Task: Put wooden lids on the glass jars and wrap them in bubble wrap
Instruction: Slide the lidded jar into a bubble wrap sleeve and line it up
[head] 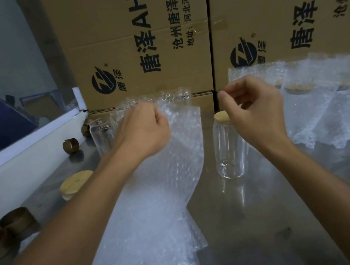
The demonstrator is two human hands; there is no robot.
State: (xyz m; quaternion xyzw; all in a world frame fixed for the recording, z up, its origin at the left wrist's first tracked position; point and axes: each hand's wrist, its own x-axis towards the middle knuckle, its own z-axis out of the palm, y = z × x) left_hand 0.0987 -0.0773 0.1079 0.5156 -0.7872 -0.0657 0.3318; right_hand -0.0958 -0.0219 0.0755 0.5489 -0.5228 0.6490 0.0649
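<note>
Head view. We have one lidded jar [230, 146] standing upright on the steel table [265, 210], wooden lid [222, 116] seated, so the step in hand is wrapping. Our left hand [143, 131] pinches the far edge of a bubble wrap sheet [149, 207], lifting it left of the jar. Our right hand [256, 106] hovers over the jar with fingers curled; whether it holds anything we cannot tell. Unlidded jars [102, 135] wait far left, a spare lid [75, 185] nearer. Next, we judge: lay the sheet flat and set the jar on it.
</note>
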